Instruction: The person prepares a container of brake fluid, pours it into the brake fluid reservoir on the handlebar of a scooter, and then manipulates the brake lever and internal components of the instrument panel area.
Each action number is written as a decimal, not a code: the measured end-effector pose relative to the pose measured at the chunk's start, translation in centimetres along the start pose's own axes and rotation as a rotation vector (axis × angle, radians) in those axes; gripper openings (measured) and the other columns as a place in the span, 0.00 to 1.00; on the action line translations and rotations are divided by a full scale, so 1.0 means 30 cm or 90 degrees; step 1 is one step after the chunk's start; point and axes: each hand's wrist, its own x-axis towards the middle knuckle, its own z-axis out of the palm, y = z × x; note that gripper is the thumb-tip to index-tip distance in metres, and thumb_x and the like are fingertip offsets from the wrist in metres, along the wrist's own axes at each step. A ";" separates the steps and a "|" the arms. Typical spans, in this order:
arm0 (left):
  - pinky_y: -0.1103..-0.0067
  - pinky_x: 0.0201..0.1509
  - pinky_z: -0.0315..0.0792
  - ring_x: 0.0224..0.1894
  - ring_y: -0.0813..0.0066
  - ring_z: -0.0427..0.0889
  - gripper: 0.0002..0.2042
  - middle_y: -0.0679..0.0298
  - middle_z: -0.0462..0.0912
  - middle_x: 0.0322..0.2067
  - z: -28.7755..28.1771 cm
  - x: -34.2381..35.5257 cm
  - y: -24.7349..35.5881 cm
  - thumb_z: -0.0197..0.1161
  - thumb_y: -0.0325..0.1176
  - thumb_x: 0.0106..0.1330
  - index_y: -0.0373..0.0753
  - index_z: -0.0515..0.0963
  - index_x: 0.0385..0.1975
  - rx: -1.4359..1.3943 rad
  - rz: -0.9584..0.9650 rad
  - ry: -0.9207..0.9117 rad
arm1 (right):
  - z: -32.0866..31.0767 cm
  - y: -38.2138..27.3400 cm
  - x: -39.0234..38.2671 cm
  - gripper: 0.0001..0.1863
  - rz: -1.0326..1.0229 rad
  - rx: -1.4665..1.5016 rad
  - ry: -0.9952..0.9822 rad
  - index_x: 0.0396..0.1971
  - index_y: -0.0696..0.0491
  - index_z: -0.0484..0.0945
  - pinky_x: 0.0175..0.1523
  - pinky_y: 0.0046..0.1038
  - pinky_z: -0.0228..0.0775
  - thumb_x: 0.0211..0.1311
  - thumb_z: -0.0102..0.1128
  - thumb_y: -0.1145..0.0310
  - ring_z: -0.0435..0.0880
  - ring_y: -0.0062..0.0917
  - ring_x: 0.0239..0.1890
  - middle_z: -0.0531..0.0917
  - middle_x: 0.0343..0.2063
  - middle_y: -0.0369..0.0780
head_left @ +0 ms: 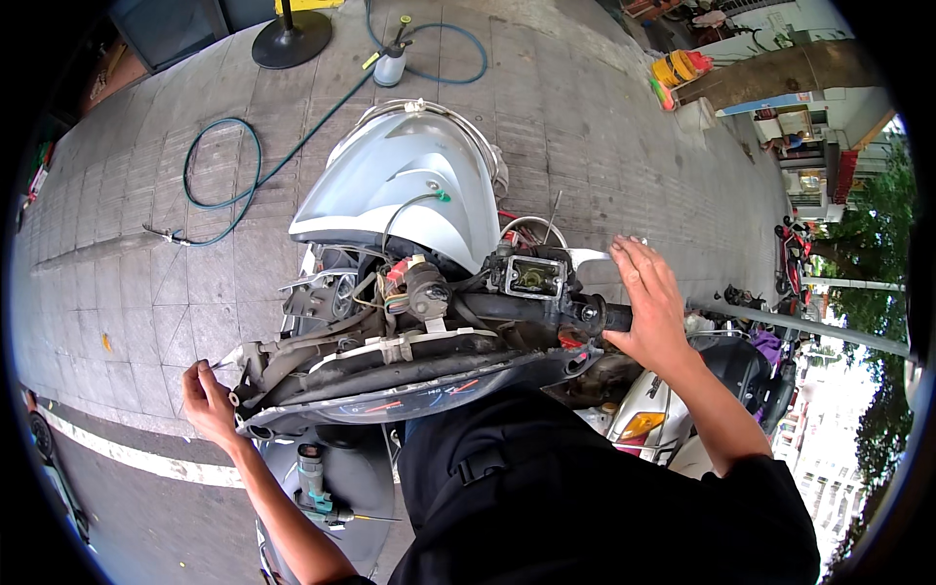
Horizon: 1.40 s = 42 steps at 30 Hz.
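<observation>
Uncovered scooter handlebars [468, 310] stretch in front of me, with bare wiring and the instrument panel [419, 398] on my side. My left hand [208, 402] is at the left end, its fingers curled at the tip of a pale brake lever [230, 358]. At the right grip [616, 318], my right hand [648, 300] has its fingers stretched out over the right brake lever [588, 255], thumb beside the grip. A rectangular brake fluid reservoir [534, 277] stands uncapped, with yellowish liquid inside. Beyond the bars is a silver-blue front panel [414, 180] with a green-tipped thin tube [441, 196].
A teal cordless drill [314, 492] lies below the left side of the bars. A green hose [258, 156] and a spray bottle [390, 66] lie on the paving [556, 127] ahead. Another scooter [648, 408] stands close on my right. A round black stand base [291, 44] is farther off.
</observation>
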 end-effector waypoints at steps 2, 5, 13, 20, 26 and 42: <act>0.79 0.22 0.60 0.19 0.83 0.67 0.15 0.68 0.71 0.17 -0.003 0.002 -0.010 0.59 0.42 0.74 0.34 0.81 0.40 -0.007 -0.001 -0.002 | -0.003 0.000 0.001 0.56 -0.004 -0.004 -0.001 0.66 0.55 0.65 0.73 0.45 0.57 0.27 0.83 0.67 0.65 0.44 0.70 0.69 0.65 0.44; 0.79 0.22 0.60 0.19 0.83 0.67 0.15 0.68 0.71 0.17 0.000 0.002 0.001 0.59 0.42 0.75 0.34 0.81 0.40 -0.008 0.012 0.001 | -0.009 -0.008 0.007 0.56 -0.001 -0.019 -0.018 0.66 0.56 0.65 0.73 0.45 0.57 0.27 0.83 0.66 0.66 0.44 0.69 0.69 0.64 0.45; 0.79 0.20 0.56 0.18 0.84 0.64 0.16 0.70 0.69 0.15 0.004 0.014 -0.032 0.60 0.43 0.74 0.33 0.82 0.40 -0.019 -0.031 -0.004 | -0.004 -0.014 0.007 0.57 0.024 -0.012 -0.012 0.66 0.57 0.63 0.74 0.46 0.57 0.28 0.82 0.66 0.66 0.44 0.67 0.69 0.62 0.47; 0.78 0.19 0.55 0.17 0.84 0.64 0.19 0.70 0.70 0.15 0.006 0.019 -0.020 0.61 0.48 0.72 0.35 0.82 0.38 0.035 0.006 0.028 | 0.009 0.003 -0.002 0.56 0.009 0.008 0.028 0.66 0.57 0.63 0.75 0.45 0.54 0.30 0.82 0.65 0.65 0.42 0.69 0.68 0.64 0.46; 0.78 0.18 0.55 0.16 0.83 0.65 0.20 0.69 0.71 0.14 -0.006 0.027 -0.035 0.61 0.51 0.71 0.37 0.83 0.37 0.054 0.016 0.023 | 0.019 0.005 -0.002 0.56 0.010 0.033 0.054 0.65 0.56 0.65 0.72 0.46 0.60 0.27 0.83 0.65 0.68 0.42 0.64 0.71 0.59 0.45; 0.77 0.21 0.62 0.20 0.81 0.75 0.23 0.66 0.79 0.19 -0.012 0.031 -0.020 0.60 0.54 0.71 0.36 0.84 0.37 0.081 -0.003 -0.001 | 0.022 0.016 -0.014 0.55 -0.025 0.019 0.086 0.66 0.57 0.64 0.73 0.45 0.58 0.31 0.83 0.64 0.69 0.39 0.64 0.72 0.59 0.45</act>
